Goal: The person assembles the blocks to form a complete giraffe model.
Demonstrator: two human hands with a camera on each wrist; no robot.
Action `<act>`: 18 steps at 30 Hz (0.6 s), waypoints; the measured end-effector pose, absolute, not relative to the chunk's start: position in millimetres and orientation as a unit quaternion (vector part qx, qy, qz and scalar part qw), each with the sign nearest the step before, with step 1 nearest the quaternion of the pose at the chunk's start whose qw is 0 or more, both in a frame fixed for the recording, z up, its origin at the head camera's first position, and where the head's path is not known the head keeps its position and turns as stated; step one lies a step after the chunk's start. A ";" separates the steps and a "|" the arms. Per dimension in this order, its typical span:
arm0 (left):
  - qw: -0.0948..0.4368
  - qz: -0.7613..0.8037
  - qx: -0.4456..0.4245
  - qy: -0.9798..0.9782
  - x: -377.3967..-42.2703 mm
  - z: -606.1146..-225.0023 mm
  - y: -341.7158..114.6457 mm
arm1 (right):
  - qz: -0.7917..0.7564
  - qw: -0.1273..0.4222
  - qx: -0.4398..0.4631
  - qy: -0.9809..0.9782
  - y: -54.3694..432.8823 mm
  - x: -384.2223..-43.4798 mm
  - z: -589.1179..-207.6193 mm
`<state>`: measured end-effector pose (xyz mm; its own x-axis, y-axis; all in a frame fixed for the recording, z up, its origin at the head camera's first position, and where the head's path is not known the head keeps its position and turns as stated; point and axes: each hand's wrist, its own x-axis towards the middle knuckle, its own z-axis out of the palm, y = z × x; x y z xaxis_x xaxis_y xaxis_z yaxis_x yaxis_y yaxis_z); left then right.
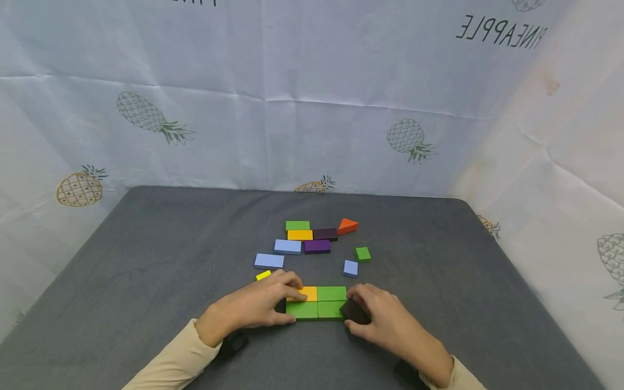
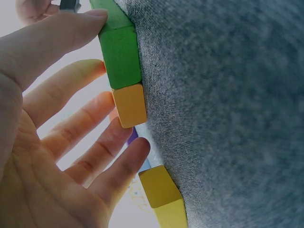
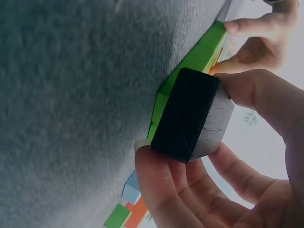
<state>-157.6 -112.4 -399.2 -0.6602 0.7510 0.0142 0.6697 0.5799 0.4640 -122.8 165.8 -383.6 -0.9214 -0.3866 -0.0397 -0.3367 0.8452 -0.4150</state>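
The scene is enclosed by a pale cloth [image 1: 302,143] printed with pineapples, in front of which a dark grey surface [image 1: 146,303] is spread. Above its near part two hands are held. By the left hand [image 1: 258,303], the joined blocks are touched with thumb and extended fingers, spread apart and curled round nothing. By the right hand [image 1: 385,319], a black block [image 3: 190,114] is pinched between thumb and fingers, tilted at the right end of the set. That set is made up of an orange block [image 1: 310,294] and three green blocks [image 1: 331,293], laid side by side in two rows, the orange one at far left. Beyond it, the way is occupied by loose oblongs: two light blue blocks [image 1: 269,261], a purple block [image 1: 317,247], a dark maroon block [image 1: 325,234], an amber block [image 1: 299,235] and a green oblong [image 1: 297,225]. Near these, a red-orange wedge [image 1: 348,227], a blue square [image 1: 350,268] and a green square [image 1: 363,254] are seen. Beside the left hand a yellow block [image 1: 263,275] is partly hidden.
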 end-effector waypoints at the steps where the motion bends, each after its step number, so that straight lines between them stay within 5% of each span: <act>1: 0.092 0.220 0.402 0.884 -157.5 -399.3 -112.3 | -0.205 0.064 -0.188 0.958 165.6 -121.8 -383.9; 18: 0.095 0.219 0.400 0.885 -157.4 -398.6 -111.6 | -0.235 0.150 -0.181 0.943 163.6 -113.2 -389.1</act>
<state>-157.4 -111.6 -398.6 -0.6625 0.7491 0.0072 0.6660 0.5846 0.4633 -113.2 163.6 -389.1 -0.8891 -0.4124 -0.1987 -0.2712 0.8241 -0.4974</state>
